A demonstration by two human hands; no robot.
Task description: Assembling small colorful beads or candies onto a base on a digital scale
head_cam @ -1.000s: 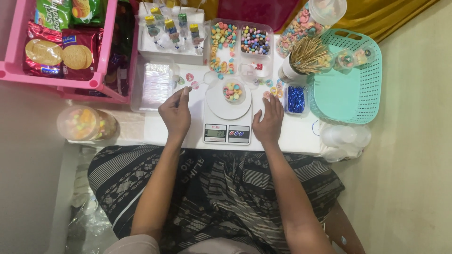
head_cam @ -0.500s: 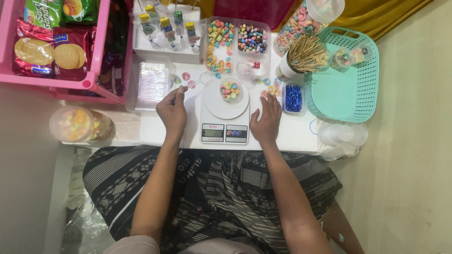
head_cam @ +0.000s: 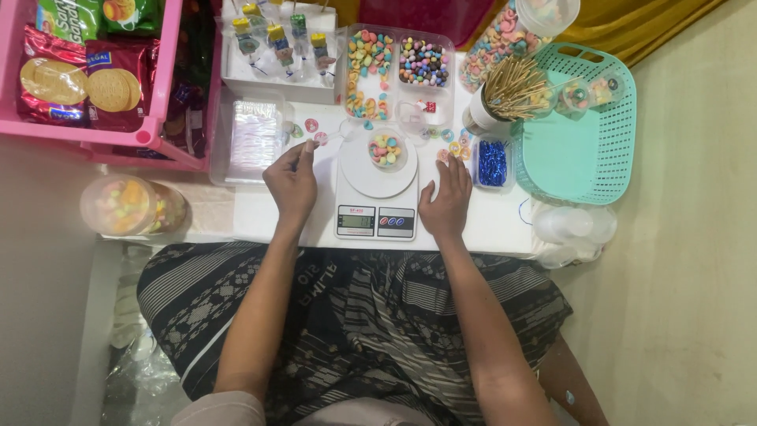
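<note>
A low white table [head_cam: 260, 213] carries a white kitchen scale [head_cam: 377, 189] with a small cup of coloured candy rings [head_cam: 385, 149] on its platter. The left hand [head_cam: 291, 183], just left of the scale, pinches a clear plastic spoon [head_cam: 335, 139] reaching toward the cup. The right hand [head_cam: 447, 199] lies flat, fingers spread, right of the scale, fingertips beside loose candies [head_cam: 451, 147].

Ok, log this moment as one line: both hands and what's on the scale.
left hand: pinching small clear piece | right hand: flat on table | scale: small cup of coloured candies
</note>
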